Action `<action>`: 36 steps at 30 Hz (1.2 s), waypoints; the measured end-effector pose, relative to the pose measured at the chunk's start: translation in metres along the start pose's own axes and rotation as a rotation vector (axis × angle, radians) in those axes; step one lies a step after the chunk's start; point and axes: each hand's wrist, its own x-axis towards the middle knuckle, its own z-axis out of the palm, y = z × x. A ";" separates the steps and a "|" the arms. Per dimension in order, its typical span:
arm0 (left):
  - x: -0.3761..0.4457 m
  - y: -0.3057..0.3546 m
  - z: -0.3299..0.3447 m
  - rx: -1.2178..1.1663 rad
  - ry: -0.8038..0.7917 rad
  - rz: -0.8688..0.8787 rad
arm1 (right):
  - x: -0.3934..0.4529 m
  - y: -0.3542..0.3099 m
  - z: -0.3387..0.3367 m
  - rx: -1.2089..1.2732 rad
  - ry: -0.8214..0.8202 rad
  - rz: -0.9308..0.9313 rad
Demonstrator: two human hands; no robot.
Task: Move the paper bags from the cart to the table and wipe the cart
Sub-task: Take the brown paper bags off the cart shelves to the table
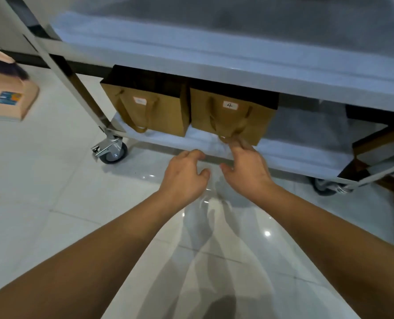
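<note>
Inspecting the cart [214, 65]: on its lower shelf I note two paper bags, one unreadable [150, 111], one marked "4" [258, 120]. Right hand [246, 166] pinches its handles [230, 132]; left hand [184, 173] loosely curled, empty.

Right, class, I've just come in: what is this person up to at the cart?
A person reaches down to the cart's lower shelf, where two brown paper bags stand side by side. The right hand pinches the handles of the bag marked 4. The left hand hovers loosely curled, holding nothing. The other bag is untouched.
</note>
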 end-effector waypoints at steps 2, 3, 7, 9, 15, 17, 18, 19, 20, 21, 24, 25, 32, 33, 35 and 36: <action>0.009 -0.006 0.011 -0.023 0.027 0.016 | 0.010 0.000 0.007 -0.044 0.080 0.009; 0.012 -0.007 0.016 -0.027 0.024 0.034 | 0.013 0.001 0.010 -0.089 0.088 0.000; 0.026 0.002 0.021 -0.044 0.043 0.089 | 0.015 0.001 0.013 -0.261 0.091 -0.060; 0.029 0.004 0.018 -0.051 0.065 0.086 | 0.015 -0.002 0.013 -0.276 0.107 -0.088; 0.028 -0.009 0.007 0.014 0.092 0.114 | 0.025 -0.007 0.009 -0.371 0.084 -0.137; 0.032 -0.012 -0.001 0.013 0.130 0.099 | 0.031 -0.007 0.004 -0.400 0.034 -0.032; 0.033 -0.013 -0.005 0.018 0.144 0.094 | 0.032 -0.008 0.001 -0.417 -0.020 0.025; 0.034 -0.014 -0.008 0.040 0.151 0.102 | 0.030 -0.008 0.001 -0.430 -0.059 0.050; 0.035 -0.014 -0.009 0.092 0.149 0.131 | 0.025 -0.008 0.001 -0.440 -0.053 0.029; 0.035 -0.013 -0.010 0.172 0.149 0.181 | 0.017 -0.005 0.005 -0.448 -0.005 -0.034; 0.035 -0.009 -0.011 0.325 0.191 0.330 | -0.012 0.002 0.023 -0.382 0.206 -0.304; 0.037 -0.005 -0.012 0.335 0.216 0.344 | -0.019 0.005 0.029 -0.366 0.251 -0.375; 0.052 0.015 -0.006 0.337 0.329 0.399 | -0.032 0.009 0.019 -0.148 0.529 -0.610; 0.050 0.015 -0.005 0.364 0.341 0.397 | -0.029 0.007 0.014 -0.091 0.571 -0.573; 0.043 0.016 -0.004 0.418 0.364 0.383 | -0.024 0.003 0.002 -0.017 0.611 -0.427; 0.039 0.017 -0.004 0.442 0.372 0.383 | -0.021 0.000 -0.003 -0.015 0.618 -0.341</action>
